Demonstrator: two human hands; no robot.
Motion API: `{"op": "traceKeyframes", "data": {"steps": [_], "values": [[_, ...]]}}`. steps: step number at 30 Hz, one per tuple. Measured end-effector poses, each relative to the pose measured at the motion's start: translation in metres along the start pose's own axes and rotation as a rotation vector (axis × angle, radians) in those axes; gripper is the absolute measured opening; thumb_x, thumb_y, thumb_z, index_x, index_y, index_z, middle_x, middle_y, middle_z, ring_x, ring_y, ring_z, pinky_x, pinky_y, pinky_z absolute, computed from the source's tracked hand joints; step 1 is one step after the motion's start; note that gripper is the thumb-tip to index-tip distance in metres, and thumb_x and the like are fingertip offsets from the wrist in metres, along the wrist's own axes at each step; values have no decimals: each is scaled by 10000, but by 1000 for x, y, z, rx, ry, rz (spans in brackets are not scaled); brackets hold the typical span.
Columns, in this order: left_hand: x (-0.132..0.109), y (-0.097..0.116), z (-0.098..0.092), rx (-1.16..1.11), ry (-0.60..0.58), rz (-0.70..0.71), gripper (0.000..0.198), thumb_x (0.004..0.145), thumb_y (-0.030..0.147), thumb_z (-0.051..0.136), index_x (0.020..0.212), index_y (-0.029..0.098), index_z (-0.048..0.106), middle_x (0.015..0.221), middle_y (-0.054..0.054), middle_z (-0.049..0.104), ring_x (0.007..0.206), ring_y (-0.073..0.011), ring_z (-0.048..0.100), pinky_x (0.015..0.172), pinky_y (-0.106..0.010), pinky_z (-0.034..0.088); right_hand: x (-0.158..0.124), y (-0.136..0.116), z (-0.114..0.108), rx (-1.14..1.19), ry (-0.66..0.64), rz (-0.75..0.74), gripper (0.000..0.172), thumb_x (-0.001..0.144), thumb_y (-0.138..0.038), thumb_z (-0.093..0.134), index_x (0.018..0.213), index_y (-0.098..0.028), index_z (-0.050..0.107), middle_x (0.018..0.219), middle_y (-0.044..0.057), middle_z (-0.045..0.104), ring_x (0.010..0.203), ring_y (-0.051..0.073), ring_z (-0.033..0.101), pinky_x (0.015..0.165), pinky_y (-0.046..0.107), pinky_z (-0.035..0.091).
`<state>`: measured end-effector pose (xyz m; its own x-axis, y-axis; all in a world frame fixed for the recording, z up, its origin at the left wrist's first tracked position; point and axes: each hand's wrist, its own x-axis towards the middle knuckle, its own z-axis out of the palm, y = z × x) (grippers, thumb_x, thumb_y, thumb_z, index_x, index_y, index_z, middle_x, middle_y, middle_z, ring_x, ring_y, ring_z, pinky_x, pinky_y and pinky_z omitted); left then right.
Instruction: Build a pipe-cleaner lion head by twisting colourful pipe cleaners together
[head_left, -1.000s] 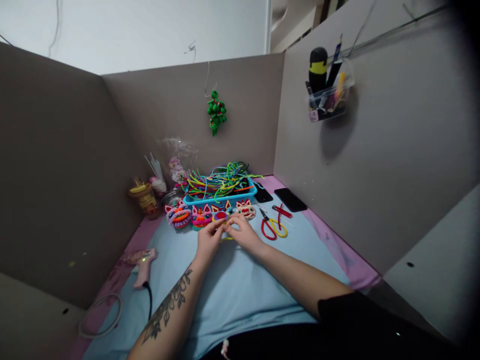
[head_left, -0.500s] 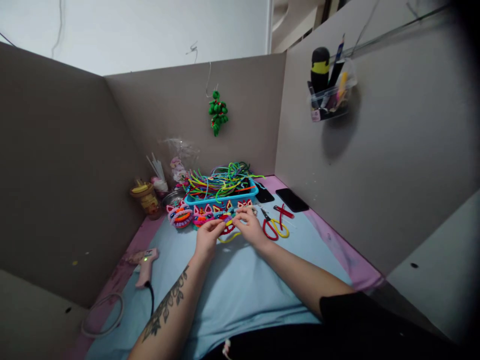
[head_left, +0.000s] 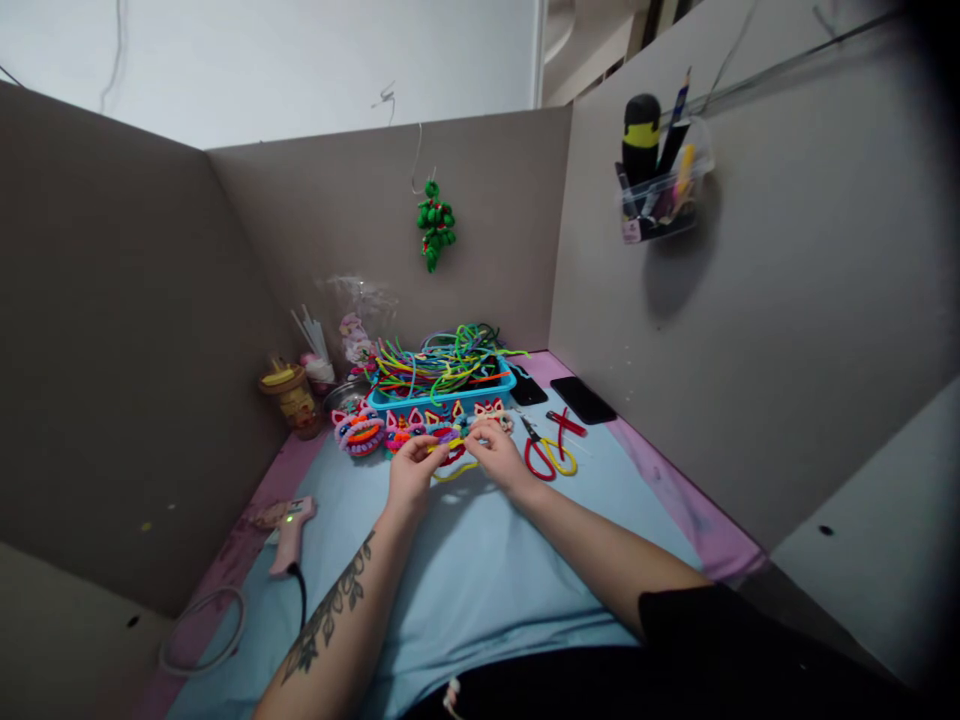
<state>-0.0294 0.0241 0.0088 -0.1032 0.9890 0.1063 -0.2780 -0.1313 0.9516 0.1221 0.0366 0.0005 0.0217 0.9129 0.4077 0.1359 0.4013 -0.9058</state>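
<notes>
My left hand (head_left: 411, 472) pinches a yellow pipe cleaner (head_left: 457, 443) between thumb and fingers. On its other side, my right hand (head_left: 496, 455) pinches the same strand close to a small red and purple pipe-cleaner piece (head_left: 453, 456). A loose yellow end hangs in a curve below the hands. Just behind stand several colourful pipe-cleaner animal faces with pointed ears, one of them a pink and orange face (head_left: 358, 433) at the left. My fingers hide part of the held piece.
A blue basket (head_left: 450, 398) heaped with pipe cleaners stands behind the faces. Scissors (head_left: 551, 452), red strips (head_left: 564, 425) and a phone (head_left: 583, 400) lie to the right. At the left are a pink glue gun (head_left: 292, 535) with its cable and a yellow-lidded cup (head_left: 294, 398).
Both hands stay nearly in place, still pinching. More of the yellow pipe cleaner now shows stretched between them, and the left hand has shifted slightly left.
</notes>
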Motion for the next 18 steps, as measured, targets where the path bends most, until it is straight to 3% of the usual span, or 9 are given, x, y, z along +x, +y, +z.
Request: {"op": "traceKeyframes", "data": {"steps": [6, 10, 15, 18], "values": [[0, 4, -1, 8, -21, 10, 360, 522, 273, 800, 774, 135, 583, 623, 11, 643, 552, -99, 598, 578, -211, 466, 1, -1, -3, 43, -54, -21, 189, 745, -361, 565, 669, -187, 569, 904, 51, 531, 873, 180, 511, 631, 259, 418], [-1, 2, -1, 17, -54, 18, 339, 539, 250, 793, 779, 138, 582, 638, 12, 642, 565, -97, 596, 582, -209, 467, 1, -3, -2, 151, -96, 7, 204, 726, -388, 610, 691, -187, 600, 886, 38, 554, 876, 177, 505, 695, 272, 407], [0, -4, -3, 65, -121, 57, 306, 574, 244, 775, 790, 144, 582, 679, 3, 641, 615, -108, 601, 611, -220, 473, -1, -3, 3, 483, -213, 273, 314, 730, -483, 603, 697, -171, 591, 631, -9, 531, 617, 126, 474, 630, 270, 379], [1, -6, -4, 113, -107, 86, 298, 580, 253, 771, 791, 146, 590, 689, 5, 632, 615, -104, 592, 610, -218, 471, -2, -6, 4, 535, -235, 325, 320, 709, -486, 627, 702, -168, 591, 615, -12, 536, 590, 120, 466, 618, 269, 373]]}}
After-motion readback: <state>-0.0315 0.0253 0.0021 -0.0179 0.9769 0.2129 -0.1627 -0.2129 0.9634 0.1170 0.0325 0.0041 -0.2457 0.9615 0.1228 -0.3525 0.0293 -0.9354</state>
